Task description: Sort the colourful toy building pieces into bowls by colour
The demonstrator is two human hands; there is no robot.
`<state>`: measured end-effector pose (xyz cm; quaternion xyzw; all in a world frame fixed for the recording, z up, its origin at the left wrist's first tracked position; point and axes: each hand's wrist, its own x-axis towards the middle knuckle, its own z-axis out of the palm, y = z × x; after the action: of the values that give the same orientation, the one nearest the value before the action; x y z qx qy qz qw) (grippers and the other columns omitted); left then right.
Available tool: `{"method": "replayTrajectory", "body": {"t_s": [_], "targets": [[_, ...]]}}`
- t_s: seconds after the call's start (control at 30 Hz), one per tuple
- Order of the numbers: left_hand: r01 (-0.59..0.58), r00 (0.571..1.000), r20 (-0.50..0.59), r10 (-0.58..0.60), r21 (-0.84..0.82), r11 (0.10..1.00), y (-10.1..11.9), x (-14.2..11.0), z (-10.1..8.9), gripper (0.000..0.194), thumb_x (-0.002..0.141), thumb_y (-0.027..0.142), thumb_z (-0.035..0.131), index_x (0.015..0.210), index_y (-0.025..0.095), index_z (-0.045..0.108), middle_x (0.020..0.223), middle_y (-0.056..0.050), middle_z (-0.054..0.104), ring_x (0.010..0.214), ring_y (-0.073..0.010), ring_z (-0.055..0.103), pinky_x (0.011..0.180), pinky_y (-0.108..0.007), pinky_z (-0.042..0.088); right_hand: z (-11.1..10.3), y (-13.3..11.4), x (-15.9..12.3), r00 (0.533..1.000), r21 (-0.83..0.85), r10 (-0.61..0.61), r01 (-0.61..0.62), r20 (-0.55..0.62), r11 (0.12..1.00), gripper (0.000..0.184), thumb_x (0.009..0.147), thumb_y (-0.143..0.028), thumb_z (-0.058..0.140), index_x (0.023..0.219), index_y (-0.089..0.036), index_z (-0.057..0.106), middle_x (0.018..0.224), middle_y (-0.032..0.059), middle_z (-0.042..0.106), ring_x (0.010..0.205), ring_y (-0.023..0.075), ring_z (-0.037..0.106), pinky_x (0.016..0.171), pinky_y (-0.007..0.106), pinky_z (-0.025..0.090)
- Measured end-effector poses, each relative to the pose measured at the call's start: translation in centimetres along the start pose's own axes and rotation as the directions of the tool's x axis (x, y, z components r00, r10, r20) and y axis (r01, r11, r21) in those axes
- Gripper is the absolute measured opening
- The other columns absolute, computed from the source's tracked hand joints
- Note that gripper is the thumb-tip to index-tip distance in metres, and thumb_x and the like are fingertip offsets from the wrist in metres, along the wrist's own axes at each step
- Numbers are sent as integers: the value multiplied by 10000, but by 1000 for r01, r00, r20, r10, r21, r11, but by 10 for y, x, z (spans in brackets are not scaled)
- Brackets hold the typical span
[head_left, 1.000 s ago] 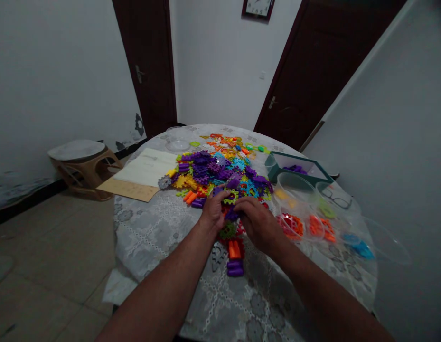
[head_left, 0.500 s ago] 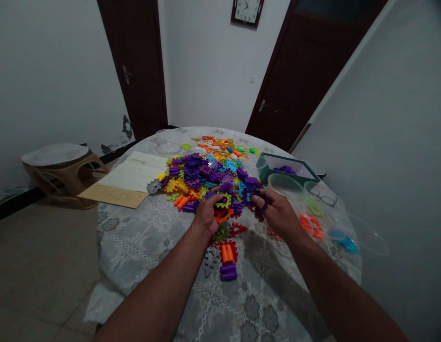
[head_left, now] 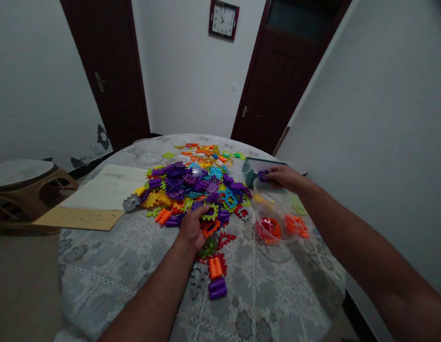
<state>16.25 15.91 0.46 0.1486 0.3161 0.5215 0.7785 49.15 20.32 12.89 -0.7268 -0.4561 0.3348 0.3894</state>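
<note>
My left hand (head_left: 192, 230) is closed around a yellow-green square toothed building piece (head_left: 215, 213), with the thumb on top, at the near edge of a pile of plastic pieces. Orange and purple pieces lie right around those fingers. To the right, my right hand (head_left: 285, 177) pinches a purple toothed building piece (head_left: 264, 176) over a green-sided box (head_left: 248, 174). The hand and piece hide much of the box's inside. Orange pieces (head_left: 216, 268), a purple double-tube piece (head_left: 217, 289) and a grey piece (head_left: 198, 280) rest in front of my left hand.
The multicoloured pile (head_left: 181, 183) covers the middle of the round table. Clear plastic tubs (head_left: 277, 202) stand at right, near red-orange pieces (head_left: 268, 230). White paper (head_left: 106, 187) and brown card (head_left: 79, 217) lie at left, with a stool (head_left: 60, 185) beyond the table edge.
My right hand has moved from the pile, right and away, carrying the purple piece to the box. My left hand keeps its hold on the yellow-green piece. The view has turned right.
</note>
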Motion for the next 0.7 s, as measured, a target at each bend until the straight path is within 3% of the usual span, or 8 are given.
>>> {"method": "replayTrajectory", "body": {"t_s": [0.13,0.23,0.3,0.43,0.53,0.63,0.7], "targets": [[26,999,34,-27,19,999,0,-2,-1,289,652,140,832,918,152,720,772,-46,787,657,-215,753,669,-348,646,-6,6,34,976,141,-5,36,-217,989,223,807,-70,745,1005,-142,672,704,24,677,575,134,646,557,236,560],[53,995,84,-54,15,999,1,-5,0,297,669,131,822,954,135,737,805,-62,797,677,-216,757,701,-360,655,-1,14,38,948,193,-9,74,-317,978,293,803,-76,736,1076,-143,651,748,31,684,612,142,670,569,240,567],[75,991,105,-77,20,997,1,-7,1,285,683,129,813,959,122,742,800,-70,793,673,-214,753,691,-353,652,6,18,31,946,206,-32,104,-324,973,264,812,-93,721,1063,-145,661,801,52,708,627,140,678,569,240,566],[98,985,139,-102,34,995,0,-9,2,305,699,139,805,996,128,735,784,-66,781,647,-213,740,656,-355,647,30,18,-4,968,207,-138,182,-210,961,190,848,-134,690,1035,-157,716,1016,96,769,729,143,722,616,240,584],[116,980,154,-123,56,992,0,-12,2,362,696,156,812,1046,148,722,773,-59,772,615,-229,730,617,-379,641,56,14,-45,956,114,-294,293,-10,949,226,889,-187,686,1108,-179,743,1128,104,776,784,172,745,621,268,593],[145,969,190,-160,88,985,1,-15,2,380,706,184,815,1072,142,720,797,-83,777,633,-255,740,629,-410,644,84,11,-88,846,-49,-498,515,193,856,311,962,-295,677,1260,-219,720,1168,105,777,837,192,744,682,311,602],[158,956,234,-177,98,983,1,-17,2,390,714,190,816,1089,135,726,836,-102,786,683,-268,756,677,-425,651,101,11,-110,775,-149,-590,626,226,765,374,970,-341,700,1329,-235,695,1173,100,778,850,195,735,754,344,600]]}}
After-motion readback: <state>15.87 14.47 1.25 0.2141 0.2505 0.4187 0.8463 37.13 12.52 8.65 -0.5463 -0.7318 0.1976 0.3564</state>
